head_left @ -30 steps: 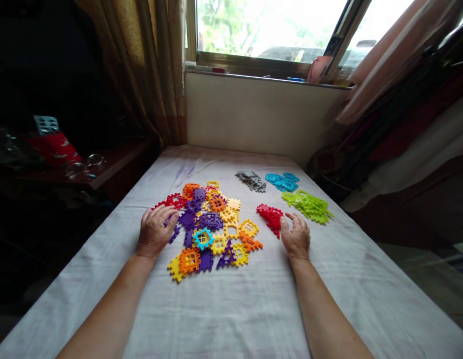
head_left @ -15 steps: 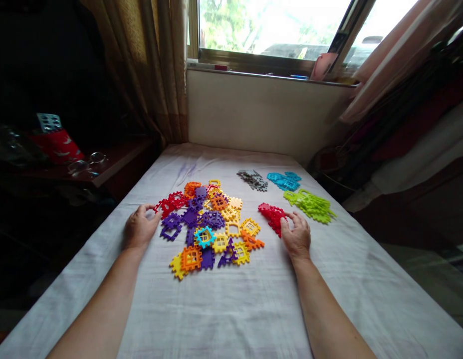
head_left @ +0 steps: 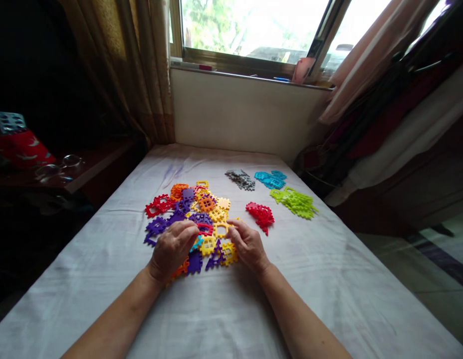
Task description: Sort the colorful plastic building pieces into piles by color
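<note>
My left hand [head_left: 173,249] is closed on a red plastic interlocking building piece [head_left: 205,229], held over the middle of a mixed heap. Facing it, my right hand [head_left: 250,247] has its fingers curved and slightly apart, with nothing visible in them, beside a yellow frame piece [head_left: 221,230]. Beneath and around both hands lie purple pieces [head_left: 156,227], orange pieces [head_left: 207,203] and yellow pieces [head_left: 208,245] with notched edges. Other red pieces [head_left: 159,205] rest at the heap's left side. A separate red pile [head_left: 260,215] sits right of my right hand. My left hand hides part of the heap.
Toward the back right are a grey pile [head_left: 240,179], a blue pile [head_left: 270,179] and a lime green pile [head_left: 296,203]. All lie on a pale sheet [head_left: 231,309]. Glasses [head_left: 59,169] rest on a dark side table at left; clothes hang at right.
My left hand has moved right from the heap's left edge, carrying a red piece. My right hand has left the red pile and come left toward it. The view has shifted slightly.
</note>
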